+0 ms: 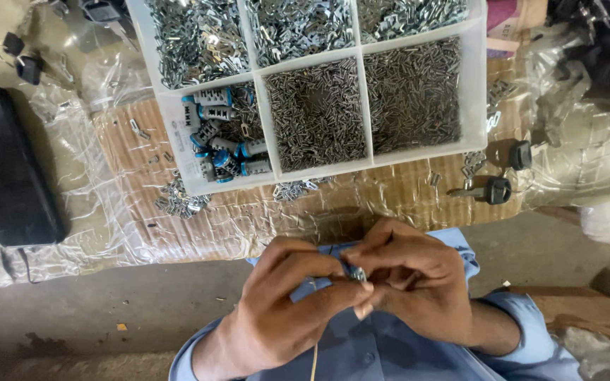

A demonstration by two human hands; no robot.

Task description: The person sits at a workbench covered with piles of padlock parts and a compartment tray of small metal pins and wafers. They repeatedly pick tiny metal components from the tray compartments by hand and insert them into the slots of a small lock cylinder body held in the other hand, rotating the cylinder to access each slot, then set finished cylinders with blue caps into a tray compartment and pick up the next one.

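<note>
**Both hands pinched on a small lock cylinder, near centre**

Head view: I saw my left hand and right hand meeting low in the frame, over my blue shirt, just near of the cardboard sheet. Between the fingertips sat a small metal lock cylinder with a bluish end. Only a short piece of it showed, so I could not tell its long axis or which way it pointed with any certainty.

The left hand came in from the near left, wrist low, fingers curled, with thumb and forefinger closed on the cylinder's left side. The right hand came in from the near right, knuckles turned toward the far side, fingers bent over and closed around the cylinder from above and the right. The fingertips of both hands touched each other around the part.

Farther off lay a white compartment tray on the plastic-wrapped cardboard. Its near-left compartment held more blue-ended cylinders; the two compartments beside it held small metal pins; the far row held bent metal clips. Two black-headed keys lay to the right of the tray, and a black case lay at the far left.
</note>
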